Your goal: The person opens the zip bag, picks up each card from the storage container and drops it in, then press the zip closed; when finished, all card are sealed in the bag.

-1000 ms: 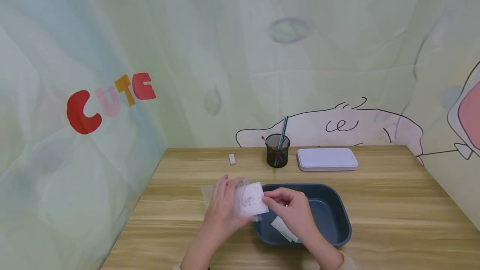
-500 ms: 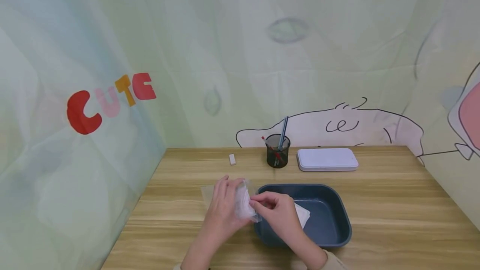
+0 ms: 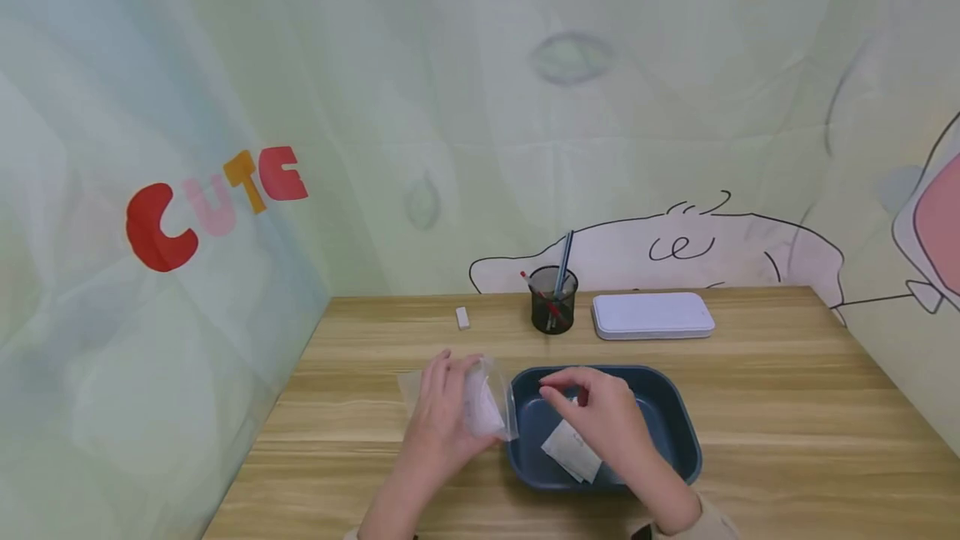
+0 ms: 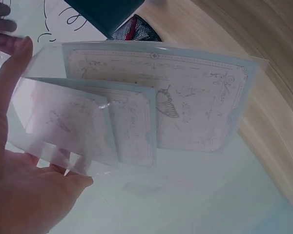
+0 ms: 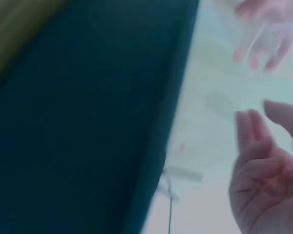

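Observation:
My left hand grips a clear plastic bag left of the dark blue tray, with the bag's mouth facing right. Inside the bag, the left wrist view shows two smaller printed slips in front of a larger pale-blue-edged sheet printed with a butterfly. Over the tray hovers my right hand, thumb and forefinger close together with nothing held between them; the right wrist view shows its fingertips apart from the thumb. Beneath this hand, white paper slips lie in the tray, partly hidden.
At the back of the wooden table are a white eraser, a black mesh pen cup holding pens, and a white pencil case. A printed cloth hangs behind and on both sides.
My right hand pinched a white slip at the bag's mouth and moved it left into the bag. It has since let go and moved right, over the tray. My left hand stays around the bag.

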A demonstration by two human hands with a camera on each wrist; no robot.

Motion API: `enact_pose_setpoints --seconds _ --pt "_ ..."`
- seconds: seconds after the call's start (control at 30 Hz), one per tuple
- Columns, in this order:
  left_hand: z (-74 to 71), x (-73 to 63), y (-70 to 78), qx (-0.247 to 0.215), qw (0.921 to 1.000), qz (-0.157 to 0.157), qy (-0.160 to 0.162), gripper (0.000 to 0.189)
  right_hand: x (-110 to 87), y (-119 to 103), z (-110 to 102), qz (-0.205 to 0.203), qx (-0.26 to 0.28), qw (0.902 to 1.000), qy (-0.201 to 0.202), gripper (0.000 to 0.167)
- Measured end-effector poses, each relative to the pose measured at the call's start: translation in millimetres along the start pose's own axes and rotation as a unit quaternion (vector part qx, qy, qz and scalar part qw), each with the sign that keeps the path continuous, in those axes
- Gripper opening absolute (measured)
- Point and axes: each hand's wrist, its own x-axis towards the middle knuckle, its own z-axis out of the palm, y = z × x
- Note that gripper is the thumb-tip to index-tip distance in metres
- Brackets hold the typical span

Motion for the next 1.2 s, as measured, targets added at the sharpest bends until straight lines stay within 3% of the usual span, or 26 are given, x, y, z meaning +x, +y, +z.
enact_pose_setpoints --seconds 0.17,0.33,0.63,1.2 --pt "-0.4 -0.5 -1.0 -0.003 1.0 -0.004 -0.001 0.102 1.8 31.5 -14.1 0.03 -0.137 0.99 -0.018 0.026" --pt "-0.5 0.0 -0.6 0.0 1.0 -0.001 -0.002 0.102 -3.9 58.9 -12.6 0.062 -0.195 0.9772 -0.055 0.037" --pt "-0.2 0.6 -0.1 0.0 1.0 -0.006 -0.006 0.103 -9.4 79.2 -1.6 0.101 -0.217 0.9652 -0.105 0.061" --pt "0.0 0.4 -1.1 -0.005 0.9999 -0.008 -0.009 0.102 -7.5 78.5 0.2 0.106 -0.205 0.9674 -0.104 0.057"
